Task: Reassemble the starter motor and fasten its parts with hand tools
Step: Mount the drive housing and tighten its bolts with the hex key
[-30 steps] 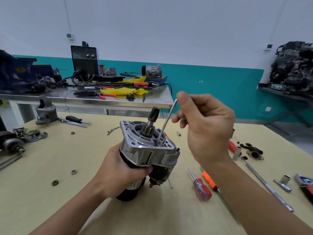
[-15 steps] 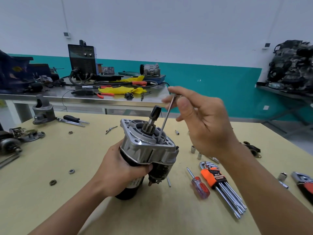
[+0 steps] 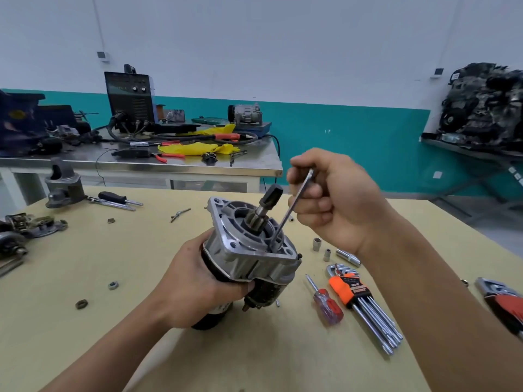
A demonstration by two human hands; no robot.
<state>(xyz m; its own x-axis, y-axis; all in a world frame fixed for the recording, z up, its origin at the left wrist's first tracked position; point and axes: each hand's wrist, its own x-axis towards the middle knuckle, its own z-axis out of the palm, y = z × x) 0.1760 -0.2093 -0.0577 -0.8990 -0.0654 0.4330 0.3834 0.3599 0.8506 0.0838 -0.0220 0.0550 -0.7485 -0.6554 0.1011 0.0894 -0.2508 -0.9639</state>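
- Above the tan wooden workbench (image 3: 85,349), your left hand (image 3: 195,290) wraps its fingers around the black-bodied starter motor with the silver aluminium nose housing (image 3: 249,256), held upright.
- Your right hand (image 3: 334,202) grips a thin silver hex key (image 3: 291,210), fingers curled closed; its tip sits in the housing face.

Left hand (image 3: 198,281) low, fingers wrapped round motor (image 3: 249,250), right hand (image 3: 334,199) raised, fingers curled round key (image 3: 291,210), forearms bare

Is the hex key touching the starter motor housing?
Touching. The head view shows the hex key, gripped by the right hand, slanting down with its tip in the starter motor housing beside the shaft.
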